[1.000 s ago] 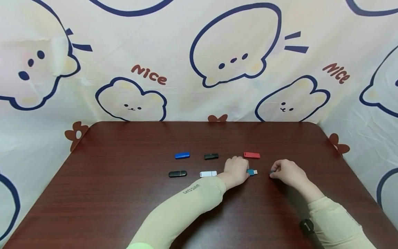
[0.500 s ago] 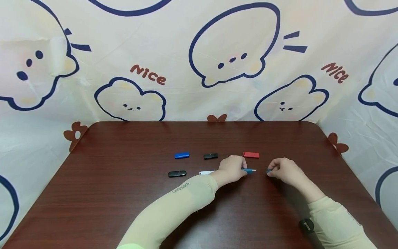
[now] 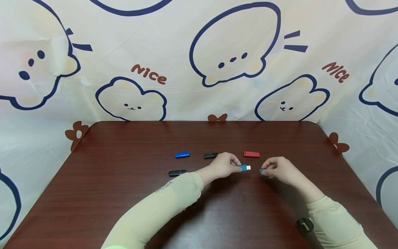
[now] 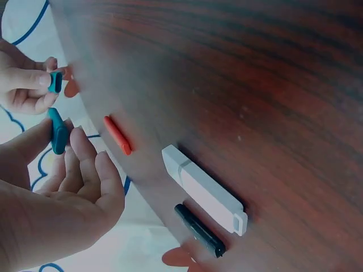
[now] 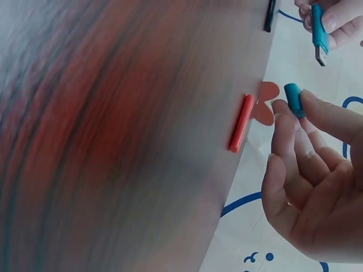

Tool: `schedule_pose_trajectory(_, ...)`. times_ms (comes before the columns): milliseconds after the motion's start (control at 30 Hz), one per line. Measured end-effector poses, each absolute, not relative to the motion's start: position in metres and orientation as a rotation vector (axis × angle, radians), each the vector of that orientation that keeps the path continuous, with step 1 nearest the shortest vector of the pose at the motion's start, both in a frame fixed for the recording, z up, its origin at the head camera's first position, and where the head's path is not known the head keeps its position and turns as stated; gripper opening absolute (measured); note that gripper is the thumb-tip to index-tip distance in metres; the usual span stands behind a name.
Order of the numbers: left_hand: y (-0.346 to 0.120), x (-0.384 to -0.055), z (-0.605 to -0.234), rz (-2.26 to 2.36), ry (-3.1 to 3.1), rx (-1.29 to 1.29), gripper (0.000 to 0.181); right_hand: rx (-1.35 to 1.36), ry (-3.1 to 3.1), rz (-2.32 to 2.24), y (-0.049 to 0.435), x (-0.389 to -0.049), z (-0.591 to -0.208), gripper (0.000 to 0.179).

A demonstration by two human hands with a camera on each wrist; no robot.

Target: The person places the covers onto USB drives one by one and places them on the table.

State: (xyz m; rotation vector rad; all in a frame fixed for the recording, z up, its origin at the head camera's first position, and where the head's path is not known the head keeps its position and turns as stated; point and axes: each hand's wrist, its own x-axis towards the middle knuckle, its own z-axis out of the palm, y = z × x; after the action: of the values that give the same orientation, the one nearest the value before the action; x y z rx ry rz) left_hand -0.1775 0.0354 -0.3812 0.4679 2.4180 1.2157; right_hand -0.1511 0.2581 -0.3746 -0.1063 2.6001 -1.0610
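Pinched between the thumb and fingers of my left hand [image 3: 224, 165] is a teal USB stick [image 3: 243, 168], its bare metal plug pointing right toward the other hand. My right hand [image 3: 281, 169] pinches a small teal cap [image 3: 262, 171] between thumb and fingertips. A short gap separates plug and cap. In the right wrist view the cap [image 5: 294, 100] is held over the hand's curled fingers, and the stick [image 5: 319, 28] shows its plug. The left wrist view shows the cap's hollow end [image 4: 55, 83] facing the stick [image 4: 58, 131].
On the brown table [image 3: 93, 193] lie a blue USB stick [image 3: 182, 154], two black ones [image 3: 210, 155] and a red one [image 3: 251, 154]. A white USB stick [image 4: 205, 190], seen in the left wrist view, is hidden behind the left arm in the head view. A patterned curtain [image 3: 180, 52] hangs behind.
My left hand has moved left and slightly up with the teal stick. My right hand has shifted a little left with the cap. The white stick has become covered by the left arm.
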Motion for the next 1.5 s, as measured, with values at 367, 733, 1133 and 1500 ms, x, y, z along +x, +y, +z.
schedule_pose_trajectory(367, 0.028, -0.173, -0.378, 1.289, 2.338, 0.389, 0.012, -0.127, 2.512, -1.183, 0.247, -0.150, -0.366, 0.020)
schedule_pose_trajectory(733, 0.026, -0.170, -0.374, 1.323, 2.301, 0.383, 0.012, -0.131, 2.491, -1.232, 0.243, -0.148, -0.361, 0.022)
schedule_pose_trajectory(1133, 0.032, -0.168, -0.373, 1.302, 2.311, 0.365, 0.011, -0.171, 2.482, -1.267, 0.238, -0.146, -0.359, 0.023)
schedule_pose_trajectory(1500, 0.035, -0.165, -0.371, 1.315, 2.320, 0.382, 0.011, -0.171, 2.466, -1.267, 0.235, -0.146, -0.360, 0.024)
